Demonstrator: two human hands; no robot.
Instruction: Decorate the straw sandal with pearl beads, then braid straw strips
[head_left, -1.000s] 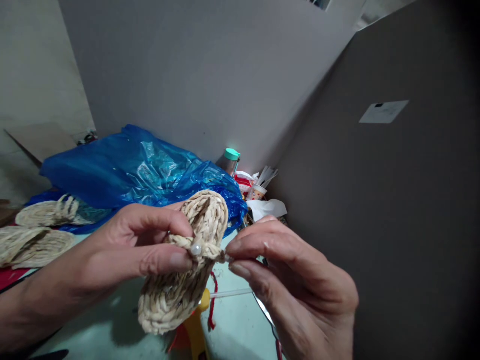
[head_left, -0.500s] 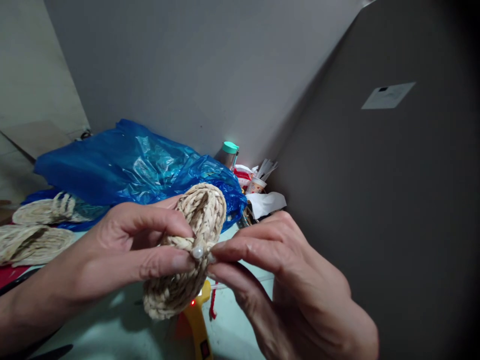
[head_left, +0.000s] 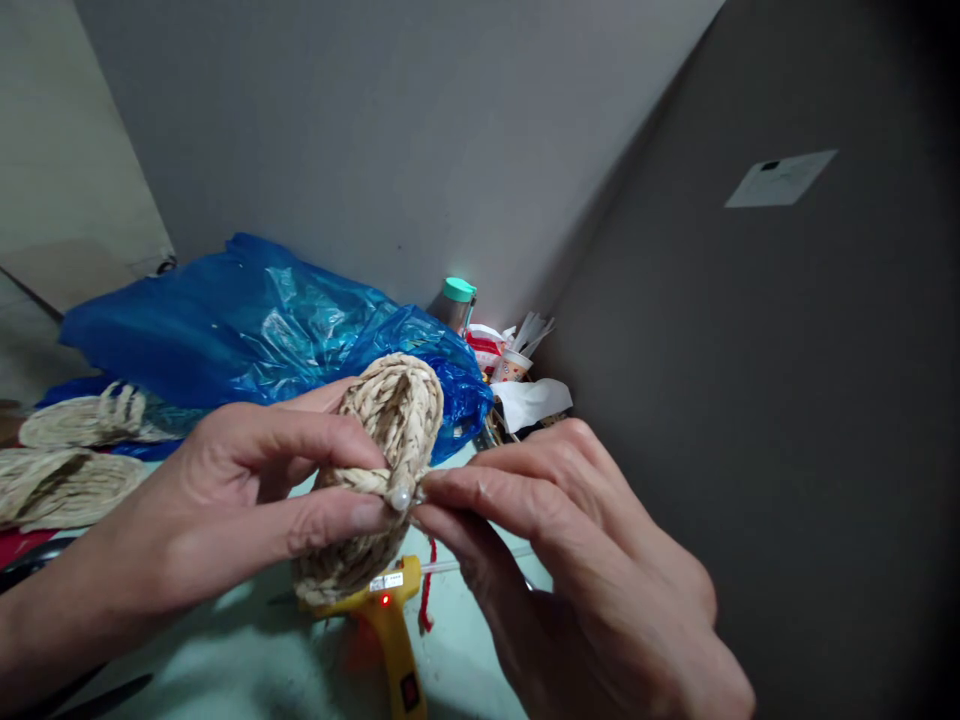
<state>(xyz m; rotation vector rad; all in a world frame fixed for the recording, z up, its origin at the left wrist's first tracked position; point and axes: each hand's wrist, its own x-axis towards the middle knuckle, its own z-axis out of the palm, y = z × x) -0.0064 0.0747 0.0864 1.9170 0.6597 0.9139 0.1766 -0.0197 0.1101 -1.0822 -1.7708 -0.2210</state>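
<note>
A small braided straw slipper (head_left: 397, 400), oval and coiled, is held up tilted in front of me. My left hand (head_left: 277, 480) is closed on it, thumb and forefinger pinching a braid that crosses it. A white pearl bead (head_left: 401, 497) sits at the crossing, touching my left thumb tip. My right hand (head_left: 555, 540) is closed in a pinch on the braid just right of the bead; what lies between its fingertips is mostly hidden. Below the slipper is a yellow glue gun (head_left: 394, 640) with a red light lit and a clear glue stick in its back.
Two more straw slippers (head_left: 67, 485) lie at the left, near a blue plastic bag (head_left: 225, 320). Behind stand a bottle with a turquoise lid (head_left: 457, 292), a paper cup (head_left: 512, 366) and white tissue (head_left: 532, 402). A red cord (head_left: 427, 600) and dark scissors (head_left: 105, 697) lie on the table.
The slipper's lower end has shifted up and tipped slightly, so more of the glue gun shows. Both hands keep their pinch near the bead.
</note>
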